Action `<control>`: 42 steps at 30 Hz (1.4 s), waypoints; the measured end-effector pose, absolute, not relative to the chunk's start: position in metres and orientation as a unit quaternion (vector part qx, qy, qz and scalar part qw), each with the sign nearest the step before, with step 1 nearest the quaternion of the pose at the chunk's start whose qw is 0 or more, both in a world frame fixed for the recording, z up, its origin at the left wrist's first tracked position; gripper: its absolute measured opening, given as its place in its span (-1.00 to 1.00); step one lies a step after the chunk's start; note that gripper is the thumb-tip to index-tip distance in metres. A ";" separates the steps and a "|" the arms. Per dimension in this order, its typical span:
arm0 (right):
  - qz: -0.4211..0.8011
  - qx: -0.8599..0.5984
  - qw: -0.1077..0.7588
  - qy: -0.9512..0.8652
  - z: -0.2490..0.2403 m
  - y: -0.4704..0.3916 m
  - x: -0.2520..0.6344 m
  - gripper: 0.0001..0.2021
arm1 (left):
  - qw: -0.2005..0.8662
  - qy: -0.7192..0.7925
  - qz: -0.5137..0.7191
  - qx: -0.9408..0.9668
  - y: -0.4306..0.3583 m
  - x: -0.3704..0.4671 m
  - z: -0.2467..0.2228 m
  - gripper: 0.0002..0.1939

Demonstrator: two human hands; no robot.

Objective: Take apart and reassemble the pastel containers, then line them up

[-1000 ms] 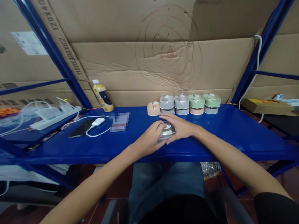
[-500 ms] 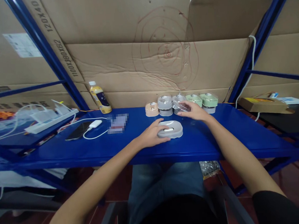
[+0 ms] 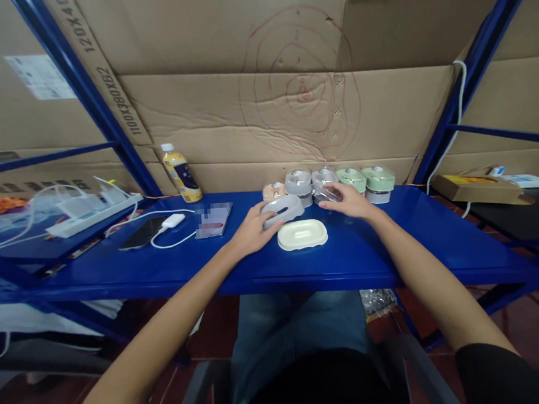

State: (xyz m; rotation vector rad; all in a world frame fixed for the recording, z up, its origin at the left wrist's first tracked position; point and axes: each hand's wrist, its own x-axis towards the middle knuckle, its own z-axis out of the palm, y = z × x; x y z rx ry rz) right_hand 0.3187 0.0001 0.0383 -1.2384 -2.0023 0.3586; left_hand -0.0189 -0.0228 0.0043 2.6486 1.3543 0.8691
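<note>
My left hand (image 3: 252, 229) grips a grey oval piece with a slot in its middle (image 3: 294, 207), held tilted above the table. Just in front of it lies a cream oval dish (image 3: 302, 234), its shallow hollow facing up. My right hand (image 3: 349, 201) has its thumb and fingers closed on a clear plastic cover (image 3: 328, 194), close before a grey oval box (image 3: 324, 176); the cover's far side is hard to make out. That box stands in a row with a peach box (image 3: 274, 190), another grey box (image 3: 297, 180) and two green boxes (image 3: 378, 177).
On the left of the blue table (image 3: 237, 269) are a yellow drink bottle (image 3: 182, 174), a dark phone (image 3: 141, 234), a white charger with cable (image 3: 173, 221) and a partly blurred phone-like slab (image 3: 219, 219). Blue posts and a cardboard wall (image 3: 189, 103) bound the table.
My left hand has lifted the grey slotted piece off the cream dish and moved it back and left, baring the dish. My right hand has stayed almost still with the clear cover.
</note>
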 end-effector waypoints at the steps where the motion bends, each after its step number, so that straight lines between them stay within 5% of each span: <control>1: 0.137 -0.483 0.360 -0.786 0.038 -0.001 0.317 -0.32 | 0.019 0.458 0.279 0.844 -0.017 -0.025 0.001 -0.37; 11: 0.134 -0.486 0.289 -0.814 0.031 0.001 0.311 -0.38 | 0.026 0.499 0.253 0.829 -0.006 -0.037 -0.009 -0.38; 20: 0.097 -0.443 0.419 -0.787 0.039 -0.005 0.306 -0.41 | 0.083 0.362 0.275 0.887 -0.046 0.001 0.003 -0.50; 27: 0.087 -0.432 0.418 -0.794 0.038 -0.007 0.305 -0.40 | 0.096 0.366 0.257 0.889 -0.052 0.019 -0.003 -0.49; 42: 0.159 -0.299 0.305 -0.890 0.036 -0.024 0.274 -0.26 | 0.154 0.377 0.344 0.846 -0.047 0.026 -0.011 0.30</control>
